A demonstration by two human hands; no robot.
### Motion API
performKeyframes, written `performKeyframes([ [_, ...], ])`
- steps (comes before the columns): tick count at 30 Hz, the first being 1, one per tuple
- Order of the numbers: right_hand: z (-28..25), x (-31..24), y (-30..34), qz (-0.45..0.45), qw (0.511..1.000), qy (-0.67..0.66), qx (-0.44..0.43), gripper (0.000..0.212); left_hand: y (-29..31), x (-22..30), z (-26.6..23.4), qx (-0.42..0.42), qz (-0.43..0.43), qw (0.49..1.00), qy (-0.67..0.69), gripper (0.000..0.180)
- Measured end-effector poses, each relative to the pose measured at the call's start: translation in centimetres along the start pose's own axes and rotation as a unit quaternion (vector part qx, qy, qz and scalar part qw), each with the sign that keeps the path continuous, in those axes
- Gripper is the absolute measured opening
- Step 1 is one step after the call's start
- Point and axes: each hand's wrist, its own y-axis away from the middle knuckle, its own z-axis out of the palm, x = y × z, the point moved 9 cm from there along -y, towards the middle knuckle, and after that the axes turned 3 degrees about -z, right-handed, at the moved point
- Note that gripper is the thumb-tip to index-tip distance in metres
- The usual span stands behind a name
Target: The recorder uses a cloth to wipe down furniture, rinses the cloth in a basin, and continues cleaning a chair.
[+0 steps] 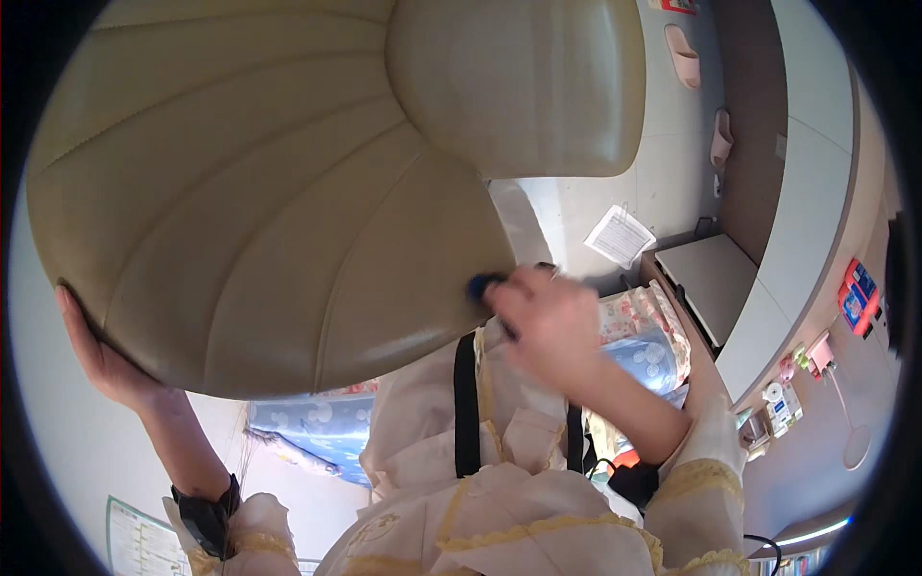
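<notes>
A large olive-brown padded chair (259, 192) with curved stitched seams fills the upper left, its smooth rounded section (519, 86) at the top. Against the left edge of the padding rests my left hand (108, 363), fingers stretched along the side and holding nothing. My right hand (552, 322) is closed around a small dark tool (483, 286) with a blue end, which looks like a brush. The blue end meets the padding near its lower right edge. Motion blurs this hand and the tool, so its exact kind is unclear.
Behind my arms lies a bed with blue and floral bedding (639, 360). A printed sheet (619, 236) and pink slippers (683, 58) are on the floor at right. Beside them stands a low cabinet (706, 283). Small items (783, 408) line the shelf farther right.
</notes>
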Motion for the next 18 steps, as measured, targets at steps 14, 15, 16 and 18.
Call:
performKeyframes([
  [14,-1.1,-6.8,-1.2,-0.004,0.979,-0.188,0.074,0.024,-0.8,-1.1,0.5,-0.062,-0.032,0.997,0.015,0.043],
  [15,-0.6,-7.0,-1.3,-0.013,0.983,-0.173,0.067,0.025,-0.9,-1.1,0.4,-0.07,-0.031,0.997,0.017,0.043],
  [16,-0.2,-7.2,-1.4,-0.022,0.985,-0.157,0.061,0.026,-1.1,-1.4,0.6,-0.094,-0.049,0.993,0.043,0.045],
  [18,-0.1,-7.2,-2.5,-0.004,0.989,-0.143,0.03,0.022,-1.4,-2.0,0.4,-0.122,-0.071,0.988,0.067,0.046],
])
